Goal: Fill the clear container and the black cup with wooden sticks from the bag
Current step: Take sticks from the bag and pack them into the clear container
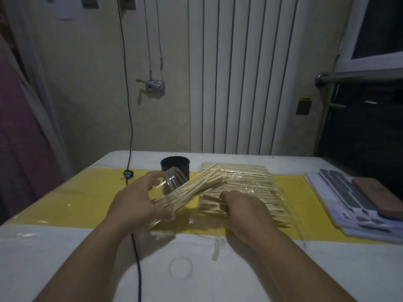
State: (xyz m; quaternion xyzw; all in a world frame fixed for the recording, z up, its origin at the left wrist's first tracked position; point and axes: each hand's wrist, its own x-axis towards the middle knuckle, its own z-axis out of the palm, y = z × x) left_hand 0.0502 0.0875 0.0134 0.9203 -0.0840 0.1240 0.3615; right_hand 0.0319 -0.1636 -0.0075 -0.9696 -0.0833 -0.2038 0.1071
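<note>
Head view: left hand [139,203] grips the tilted clear container [174,178], with sticks [202,182] poking from its mouth. Right hand [242,211] pinches a few sticks at the bag [250,182]. Black cup [174,165] stands just behind the container.

Black cup [175,166] mouth faced up, air above it open. Just in front of cup: tilted clear container [173,179] in left hand [139,199], sticks [202,182] jutting rightward, barring near-side approach. Bag [244,184] lay just right of cup, narrow gap between. Right hand [242,205] pinched sticks front-right of cup, at bag's near corner. Black cable [130,136] hung left of cup. Bare yellow strip [82,192] further left. Stack of sheets [315,185] well right, past bag.
</note>
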